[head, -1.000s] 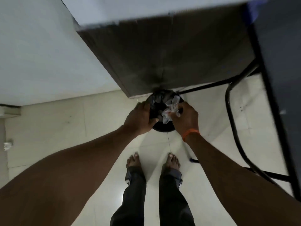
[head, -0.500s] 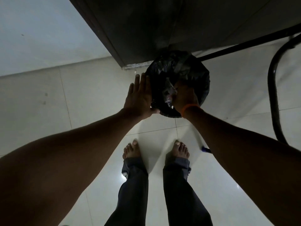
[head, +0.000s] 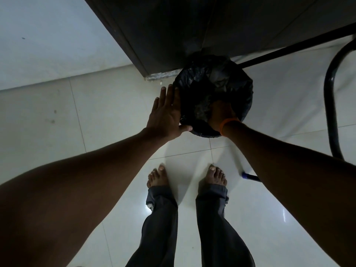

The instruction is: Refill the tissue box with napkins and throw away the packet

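- Bin (head: 237, 74), black-lined, stands on the pale floor (head: 96, 112) under a dark cabinet (head: 173, 26).
- Left hand (head: 165, 114) lies flat against the bin's rim, fingers straight and together.
- Right hand (head: 221, 112) reaches down inside the bin; finger state and packet cannot be told in the dark.
- Orange band (head: 228, 124) circles the right wrist.

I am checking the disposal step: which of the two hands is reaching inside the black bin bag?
The right hand, with the orange wristband, is inside the black bin bag. The left hand lies flat and open against its outer side.
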